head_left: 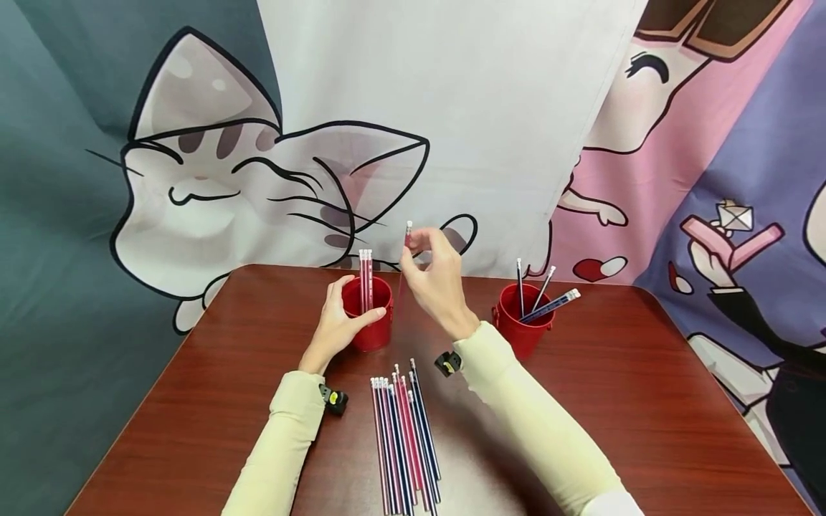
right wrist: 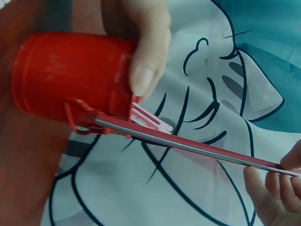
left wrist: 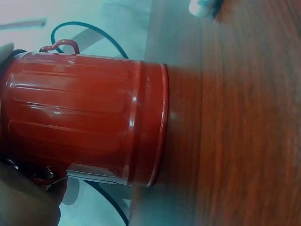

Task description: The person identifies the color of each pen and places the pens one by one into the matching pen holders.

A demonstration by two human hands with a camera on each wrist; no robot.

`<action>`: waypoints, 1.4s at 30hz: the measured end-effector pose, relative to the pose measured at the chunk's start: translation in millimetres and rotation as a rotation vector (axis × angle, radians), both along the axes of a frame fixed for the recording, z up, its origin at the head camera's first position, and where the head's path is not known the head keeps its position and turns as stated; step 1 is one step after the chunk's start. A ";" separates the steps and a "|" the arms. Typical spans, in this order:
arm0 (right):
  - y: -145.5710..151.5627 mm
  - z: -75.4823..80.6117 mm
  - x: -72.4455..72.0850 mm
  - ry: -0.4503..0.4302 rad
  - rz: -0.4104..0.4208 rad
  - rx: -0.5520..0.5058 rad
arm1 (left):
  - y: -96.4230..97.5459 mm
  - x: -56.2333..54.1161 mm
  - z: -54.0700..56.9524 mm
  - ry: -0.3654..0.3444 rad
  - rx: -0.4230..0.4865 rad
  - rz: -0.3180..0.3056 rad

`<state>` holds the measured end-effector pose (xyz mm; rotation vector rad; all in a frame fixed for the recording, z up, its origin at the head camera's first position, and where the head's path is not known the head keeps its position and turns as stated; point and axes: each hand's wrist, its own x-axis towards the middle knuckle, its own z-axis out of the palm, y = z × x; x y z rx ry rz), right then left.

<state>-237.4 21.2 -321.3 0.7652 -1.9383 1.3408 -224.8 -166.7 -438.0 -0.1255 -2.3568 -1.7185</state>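
My left hand [head_left: 335,320] grips the rim of a small red metal bucket [head_left: 373,338], its thumb along the near side. Several pink-and-white pencils [head_left: 366,276] stand in this bucket, eraser ends up. Just to the bucket's right, my right hand [head_left: 440,281] pinches a red striped pencil [right wrist: 188,147] near its eraser end and holds it nearly upright. In the right wrist view the pencil's lower end overlaps the bucket's side near the handle; whether they touch I cannot tell. Ribbed sides of the bucket fill much of the left wrist view.
Several striped pencils [head_left: 403,437], pink and dark blue, lie in a row on the brown wooden table [head_left: 193,416] between the forearms. A second red bucket [head_left: 521,337] with dark blue pencils [head_left: 548,307] stands beyond the right forearm. Printed cloth hangs behind the table.
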 end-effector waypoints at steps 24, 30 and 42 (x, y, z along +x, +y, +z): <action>-37.8 -40.1 -10.3 -0.001 0.059 0.002 | -3.1 3.3 0.5 -0.012 0.012 -0.012; -35.3 -66.8 -16.5 -0.200 0.041 -0.015 | 3.4 17.2 21.9 0.014 0.005 -0.031; -27.0 -86.9 -20.4 -0.246 0.071 0.057 | 0.5 8.5 10.3 0.018 -0.006 -0.039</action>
